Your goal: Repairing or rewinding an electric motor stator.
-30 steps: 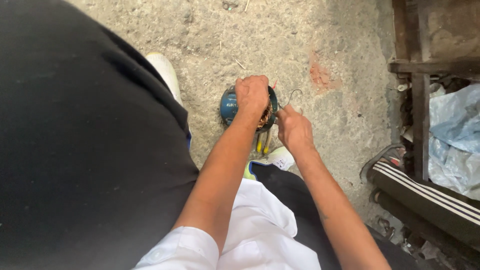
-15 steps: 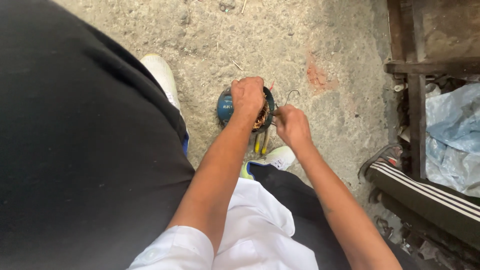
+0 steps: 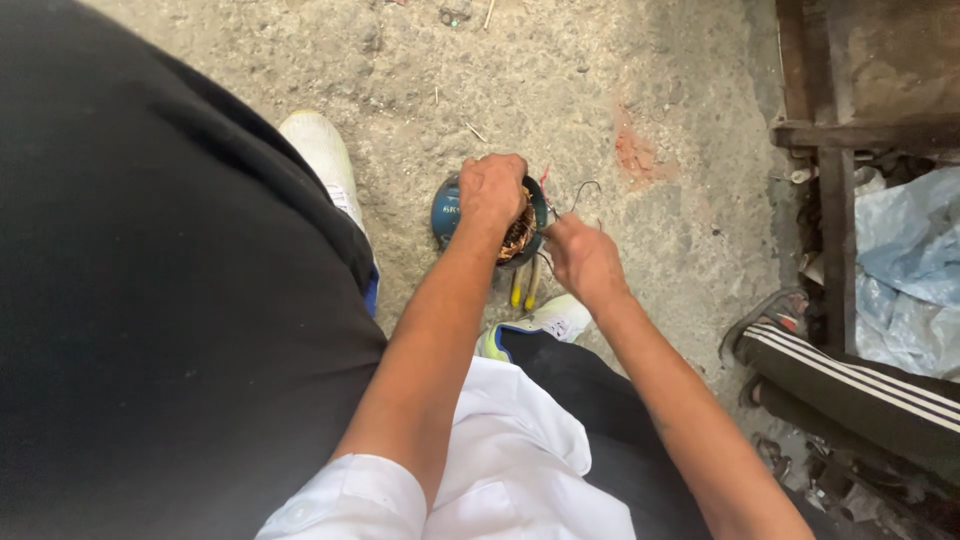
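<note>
The right hand (image 3: pixel 585 258) has drawn slightly back from the blue motor stator (image 3: pixel 452 212), fingers pinched on a thin wire (image 3: pixel 583 188); the left hand (image 3: pixel 492 190) stays closed over the stator's copper windings (image 3: pixel 518 238).

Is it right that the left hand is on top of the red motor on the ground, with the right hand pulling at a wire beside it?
Not quite: the motor is blue, not red, with copper windings inside. The head view shows it. The rest holds: the left hand rests on top of it on the ground, and the right hand is at a wire beside it.
</note>
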